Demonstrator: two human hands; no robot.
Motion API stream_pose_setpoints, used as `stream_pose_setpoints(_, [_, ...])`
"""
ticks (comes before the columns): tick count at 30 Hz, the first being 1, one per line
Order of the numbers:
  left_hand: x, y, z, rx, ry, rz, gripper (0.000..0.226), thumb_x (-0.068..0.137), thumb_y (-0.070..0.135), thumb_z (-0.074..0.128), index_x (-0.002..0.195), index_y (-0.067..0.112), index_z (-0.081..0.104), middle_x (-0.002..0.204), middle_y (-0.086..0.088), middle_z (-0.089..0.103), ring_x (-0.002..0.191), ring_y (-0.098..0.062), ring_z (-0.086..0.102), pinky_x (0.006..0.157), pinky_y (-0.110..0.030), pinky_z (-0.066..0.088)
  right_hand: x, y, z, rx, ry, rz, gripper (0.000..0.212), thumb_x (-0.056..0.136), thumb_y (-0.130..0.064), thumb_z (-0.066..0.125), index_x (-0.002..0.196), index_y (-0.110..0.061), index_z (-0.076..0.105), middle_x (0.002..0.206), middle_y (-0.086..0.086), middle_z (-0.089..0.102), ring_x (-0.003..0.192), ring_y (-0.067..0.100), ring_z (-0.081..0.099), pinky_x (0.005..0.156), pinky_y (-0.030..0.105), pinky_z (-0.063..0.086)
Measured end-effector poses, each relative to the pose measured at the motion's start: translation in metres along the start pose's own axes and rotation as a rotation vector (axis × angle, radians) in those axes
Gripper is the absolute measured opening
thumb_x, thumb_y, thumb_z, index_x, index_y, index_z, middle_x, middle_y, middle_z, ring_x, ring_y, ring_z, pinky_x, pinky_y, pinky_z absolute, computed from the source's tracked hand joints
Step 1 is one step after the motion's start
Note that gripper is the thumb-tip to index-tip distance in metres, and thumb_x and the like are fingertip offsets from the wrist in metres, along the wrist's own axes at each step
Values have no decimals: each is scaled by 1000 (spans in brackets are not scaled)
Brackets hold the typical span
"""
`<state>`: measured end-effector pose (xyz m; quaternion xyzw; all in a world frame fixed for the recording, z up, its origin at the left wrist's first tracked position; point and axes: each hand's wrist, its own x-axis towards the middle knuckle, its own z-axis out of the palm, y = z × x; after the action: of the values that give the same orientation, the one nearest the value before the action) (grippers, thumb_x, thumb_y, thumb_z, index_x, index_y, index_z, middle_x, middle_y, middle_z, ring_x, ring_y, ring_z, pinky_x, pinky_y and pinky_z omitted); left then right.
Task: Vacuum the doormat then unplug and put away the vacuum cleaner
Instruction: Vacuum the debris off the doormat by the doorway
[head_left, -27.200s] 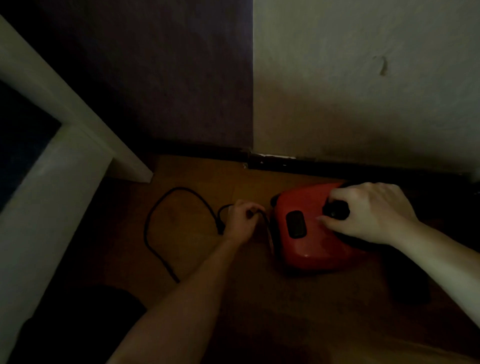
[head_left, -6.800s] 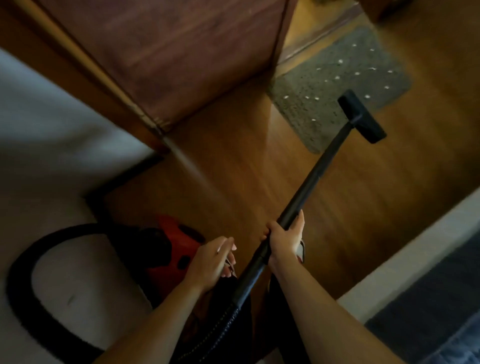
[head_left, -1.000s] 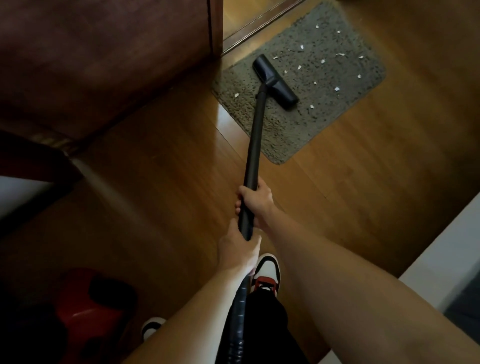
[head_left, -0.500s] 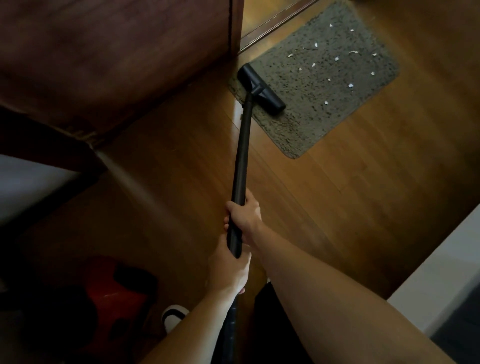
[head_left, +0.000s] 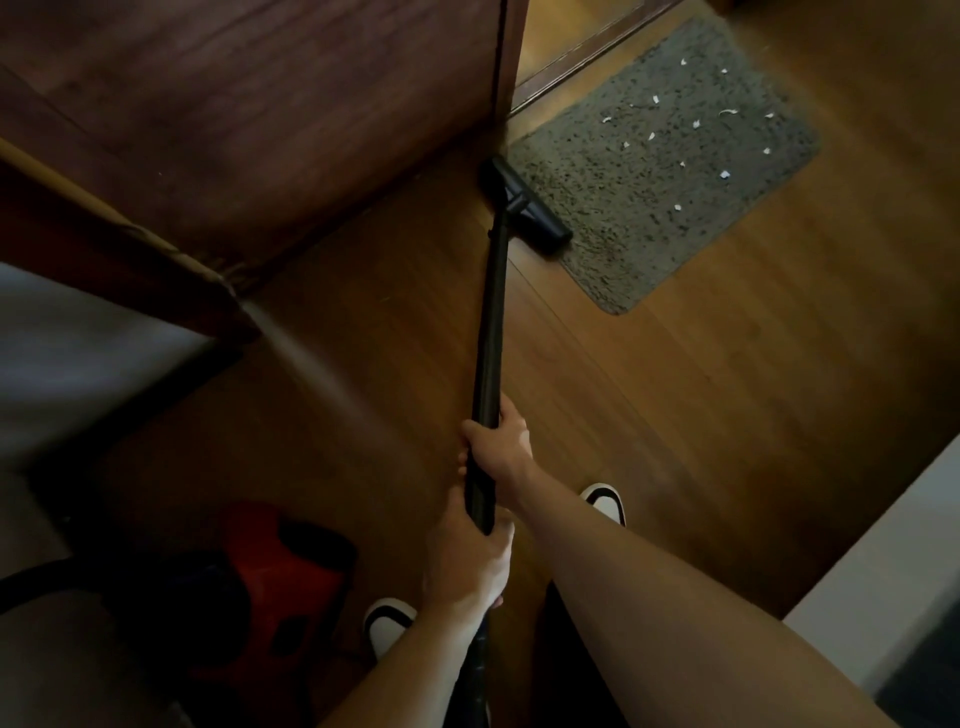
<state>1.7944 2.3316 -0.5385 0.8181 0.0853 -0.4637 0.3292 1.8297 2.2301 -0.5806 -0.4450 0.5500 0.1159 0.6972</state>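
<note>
Right hand wraps around the black vacuum wand at centre frame, fingers curled closed on it; left hand grips the same wand just below. The wand looks stiff and fairly light, and is probably best steered from this low two-handed hold. Its floor nozzle rests on the near-left edge of the grey doormat in the upper right, where small white scraps lie scattered on a pile that seems soft enough to bunch. The red vacuum cleaner body sits on the wooden floor at lower left, in shadow; what its dust compartment holds cannot be seen.
</note>
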Motion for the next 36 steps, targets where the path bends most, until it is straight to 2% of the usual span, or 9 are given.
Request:
stream_pose_setpoints(8, [-2, 10, 5, 73, -24, 21, 57, 93, 37, 62, 144, 39, 37, 91, -1, 67, 56, -15, 66, 40, -24, 52, -1, -5, -14, 22, 56, -96, 56, 98, -5, 59, 143, -33, 41, 84, 10, 57, 53, 14, 58, 51, 32, 55])
stream_pose_setpoints(15, [3, 36, 35, 100, -81, 33, 40, 94, 31, 62, 132, 30, 48, 80, -1, 66, 41, -10, 59, 36, -21, 46, 21, -8, -53, 109, 105, -34, 53, 96, -3, 59, 141, -27, 45, 84, 11, 56, 50, 15, 55, 50, 31, 52])
stream_pose_setpoints(21, [12, 56, 69, 154, -90, 13, 45, 92, 31, 62, 134, 32, 46, 83, -1, 67, 48, -12, 62, 39, -22, 49, 35, -21, -92, 127, 90, -14, 49, 98, -4, 58, 132, -36, 42, 85, 12, 57, 50, 13, 55, 48, 30, 53])
stream_pose_setpoints(24, [20, 72, 86, 220, -82, 17, 43, 90, 39, 62, 130, 37, 46, 82, 2, 67, 60, -18, 68, 54, -35, 61, 45, -33, -112, 142, 111, -8, 55, 98, -4, 58, 141, -34, 42, 84, 11, 57, 49, 13, 54, 47, 29, 52])
stream_pose_setpoints(26, [26, 86, 95, 254, -82, 18, 39, 88, 43, 61, 124, 39, 46, 82, 4, 68, 66, -19, 70, 62, -42, 63, 53, -41, -124, 148, 132, -10, 62, 97, -5, 58, 149, -33, 39, 86, 11, 58, 49, 13, 55, 47, 28, 51])
stream_pose_setpoints(31, [35, 119, 118, 298, -106, 26, 45, 90, 43, 63, 130, 41, 42, 87, 4, 67, 69, -18, 70, 66, -41, 63, 67, -64, -156, 186, 152, -7, 59, 98, -4, 58, 147, -32, 39, 85, 12, 57, 50, 15, 55, 48, 30, 52])
stream_pose_setpoints(36, [31, 140, 140, 308, -118, 14, 39, 91, 40, 63, 126, 33, 47, 86, 3, 66, 61, -17, 68, 59, -38, 63, 73, -73, -184, 186, 150, 7, 59, 98, -4, 58, 147, -32, 39, 86, 12, 57, 52, 16, 54, 50, 32, 51])
